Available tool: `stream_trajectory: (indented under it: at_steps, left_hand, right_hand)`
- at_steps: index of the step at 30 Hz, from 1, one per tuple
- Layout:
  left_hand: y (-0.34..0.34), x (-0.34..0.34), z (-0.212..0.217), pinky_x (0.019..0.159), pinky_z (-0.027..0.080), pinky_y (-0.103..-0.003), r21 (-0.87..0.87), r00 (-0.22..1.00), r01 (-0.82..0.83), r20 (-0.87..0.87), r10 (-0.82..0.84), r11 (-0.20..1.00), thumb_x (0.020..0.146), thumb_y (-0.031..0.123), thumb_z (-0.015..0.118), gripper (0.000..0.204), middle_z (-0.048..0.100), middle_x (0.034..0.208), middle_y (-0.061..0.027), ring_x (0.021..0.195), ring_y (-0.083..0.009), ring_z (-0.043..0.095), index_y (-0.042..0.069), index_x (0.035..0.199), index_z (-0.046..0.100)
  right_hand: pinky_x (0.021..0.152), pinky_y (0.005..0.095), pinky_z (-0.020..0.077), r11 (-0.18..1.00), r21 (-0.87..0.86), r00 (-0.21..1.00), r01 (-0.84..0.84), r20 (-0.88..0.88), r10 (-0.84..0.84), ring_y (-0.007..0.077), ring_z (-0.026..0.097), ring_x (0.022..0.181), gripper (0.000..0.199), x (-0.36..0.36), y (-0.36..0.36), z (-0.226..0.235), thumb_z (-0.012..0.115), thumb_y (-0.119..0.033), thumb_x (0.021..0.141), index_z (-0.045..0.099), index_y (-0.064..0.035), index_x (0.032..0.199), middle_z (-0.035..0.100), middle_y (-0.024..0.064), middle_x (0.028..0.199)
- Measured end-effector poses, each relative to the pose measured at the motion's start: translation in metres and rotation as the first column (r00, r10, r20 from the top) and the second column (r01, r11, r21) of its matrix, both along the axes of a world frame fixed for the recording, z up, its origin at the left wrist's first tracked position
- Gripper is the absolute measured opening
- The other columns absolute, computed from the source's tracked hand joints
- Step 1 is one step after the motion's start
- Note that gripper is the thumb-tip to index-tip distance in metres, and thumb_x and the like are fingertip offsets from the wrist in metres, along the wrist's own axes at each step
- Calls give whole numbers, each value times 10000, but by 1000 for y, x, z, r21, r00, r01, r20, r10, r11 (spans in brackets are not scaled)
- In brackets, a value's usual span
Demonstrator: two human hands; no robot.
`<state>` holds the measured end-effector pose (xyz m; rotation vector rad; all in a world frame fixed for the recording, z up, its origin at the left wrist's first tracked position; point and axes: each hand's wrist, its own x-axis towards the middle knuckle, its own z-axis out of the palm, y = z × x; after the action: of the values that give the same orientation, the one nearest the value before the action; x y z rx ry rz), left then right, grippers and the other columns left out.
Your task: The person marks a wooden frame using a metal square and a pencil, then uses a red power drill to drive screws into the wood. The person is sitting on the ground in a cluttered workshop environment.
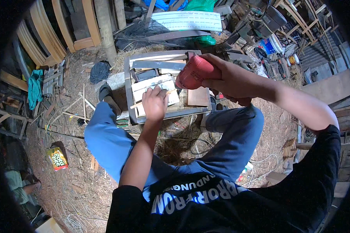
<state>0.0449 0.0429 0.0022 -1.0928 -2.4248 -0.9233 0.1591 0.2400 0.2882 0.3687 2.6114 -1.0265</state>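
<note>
My right hand (225,79) is wrapped round a red power drill (196,72), whose nose points down and left. Its tip comes close to the fingers of my left hand (155,103); whether it touches the wood, I cannot tell. That left hand pins a thin wooden strip (136,105) with bent fingers, over a white board (140,90). Both lie on a low wooden frame table (130,83) between my knees. On the same table are a dark tray-like piece (146,75), a grey flat bar (158,65) and a brown wooden block (198,97).
Wood scraps and straw litter the ground. Tall curved wooden frames (46,31) lean at the back left. A dark bag (100,72) and a yellow snack packet (57,158) lie on the left. A pale perforated panel (186,21) sits behind the table. Coiled cord (72,217) lies lower left.
</note>
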Motion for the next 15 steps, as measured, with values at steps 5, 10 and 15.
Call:
stream_trajectory:
  at_steps: [5, 10, 15]
  left_hand:
    - [-1, 0, 0, 840, 485, -488, -16, 1000, -7, 14, 8, 1000, 854, 244, 827, 244, 710, 1031, -102, 968, -350, 634, 83, 1037, 824]
    - [0, 0, 1, 833, 483, -492, -7, 1000, -7, -3, 7, 1000, 859, 250, 823, 232, 693, 997, -101, 959, -352, 630, 90, 1028, 824]
    - [0, -2, 1, 823, 477, -495, 1, 1000, -2, 8, 2, 1000, 862, 252, 822, 225, 683, 978, -99, 947, -353, 626, 89, 1019, 822]
  right_hand:
    - [591, 320, 574, 997, -56, 995, 53, 82, -48, 134, 690, 737, 737, -6, -6, 14, 742, -221, 1051, 346, -142, 1668, 706, 62, 916]
    - [606, 332, 569, 999, 23, 999, 25, 47, -26, 131, 678, 708, 682, -7, 5, 0, 746, -223, 1053, 389, -137, 1627, 705, 66, 903]
    - [625, 339, 574, 1000, -15, 1000, -11, 0, 11, 138, 680, 717, 668, -6, 2, 2, 751, -221, 1049, 402, -125, 1611, 708, 71, 911]
